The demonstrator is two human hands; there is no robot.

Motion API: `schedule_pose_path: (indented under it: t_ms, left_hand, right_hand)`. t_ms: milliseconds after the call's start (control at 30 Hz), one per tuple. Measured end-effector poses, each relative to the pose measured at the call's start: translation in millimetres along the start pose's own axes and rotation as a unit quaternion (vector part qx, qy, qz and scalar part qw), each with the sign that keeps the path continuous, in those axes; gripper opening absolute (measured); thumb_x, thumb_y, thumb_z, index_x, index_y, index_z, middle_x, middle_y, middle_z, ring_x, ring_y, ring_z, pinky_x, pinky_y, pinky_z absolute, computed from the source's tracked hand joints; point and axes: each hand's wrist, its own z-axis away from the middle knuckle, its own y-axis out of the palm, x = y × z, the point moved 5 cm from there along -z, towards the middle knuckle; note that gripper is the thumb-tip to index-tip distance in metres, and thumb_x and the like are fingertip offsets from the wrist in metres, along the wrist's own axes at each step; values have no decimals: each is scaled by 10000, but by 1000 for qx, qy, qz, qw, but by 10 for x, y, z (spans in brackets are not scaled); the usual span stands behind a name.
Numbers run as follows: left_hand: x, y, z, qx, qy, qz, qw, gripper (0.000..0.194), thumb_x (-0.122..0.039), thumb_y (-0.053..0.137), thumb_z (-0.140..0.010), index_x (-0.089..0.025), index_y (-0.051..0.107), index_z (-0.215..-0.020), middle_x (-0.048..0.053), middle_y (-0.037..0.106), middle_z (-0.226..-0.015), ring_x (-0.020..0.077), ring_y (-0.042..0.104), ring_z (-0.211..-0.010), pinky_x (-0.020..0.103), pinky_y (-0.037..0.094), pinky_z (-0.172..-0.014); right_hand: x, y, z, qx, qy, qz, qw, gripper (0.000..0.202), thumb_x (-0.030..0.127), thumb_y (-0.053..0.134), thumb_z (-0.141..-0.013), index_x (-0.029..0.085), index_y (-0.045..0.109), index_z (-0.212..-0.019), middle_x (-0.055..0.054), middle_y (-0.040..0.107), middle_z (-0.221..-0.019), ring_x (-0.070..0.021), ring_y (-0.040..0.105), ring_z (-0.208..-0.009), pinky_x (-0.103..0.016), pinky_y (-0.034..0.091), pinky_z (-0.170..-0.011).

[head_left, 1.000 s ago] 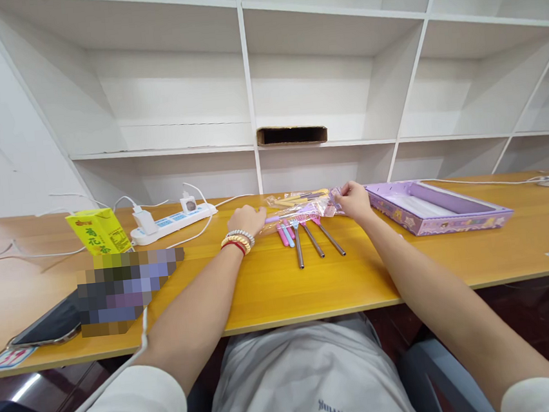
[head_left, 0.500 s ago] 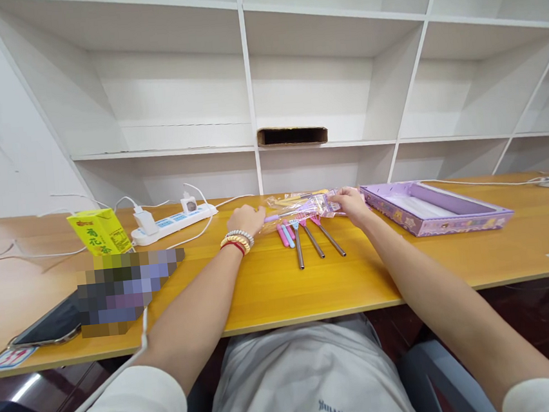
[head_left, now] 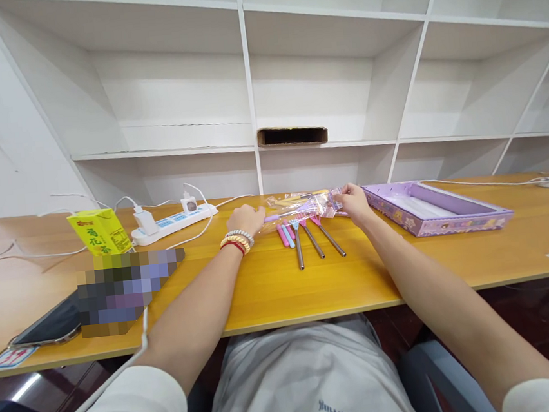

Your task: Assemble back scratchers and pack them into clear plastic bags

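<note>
My left hand (head_left: 246, 219), with bracelets at its wrist, is closed at the left end of a clear plastic bag (head_left: 282, 214). A purple rod or handle (head_left: 272, 218) shows beside its fingertips. My right hand (head_left: 353, 203) pinches the bag's printed right end, so the bag lies stretched between both hands. Just in front of it on the table are several rake-headed tools with metal shafts (head_left: 299, 249), their heads blue, pink and purple. Short pink and blue handles (head_left: 286, 236) lie to their left. Yellow pieces (head_left: 298, 198) show at the bag's far side, partly hidden by glare.
An open purple box (head_left: 460, 223) stands to the right on the wooden table (head_left: 284, 302). At left are a yellow carton (head_left: 100, 232), a white power strip (head_left: 174, 225) with cables and a dark phone (head_left: 47, 322). White shelves (head_left: 186, 91) rise behind, holding a cardboard box (head_left: 292, 136).
My right hand has shifted slightly to the right with the bag's printed end. My left hand and the tools on the table stay in place.
</note>
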Motion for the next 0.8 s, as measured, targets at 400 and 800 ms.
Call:
schedule_pose_path:
  t_ms: [400,800]
  left_hand:
    - [14,6,-5,6,-3,7,1000,409,-430,409,-790,-176,730,-809,167,696,-892,315,636,-890,378,473,-715]
    - [1,0,8,8,4,-7,1000,402,-435,415,-780,-176,720,-815,163,694,-904,307,636,-890,367,475,-703]
  right_hand:
    - [128,-10,76,5,62,-174,983,281,236,596,-589,222,321,-650,58,409,-577,-116,490,-485,-274,447,-492]
    - [244,-15,191,129,83,-170,973,310,216,626,-597,217,332,-697,12,578,-642,-193,642,-627,-306,523,-483]
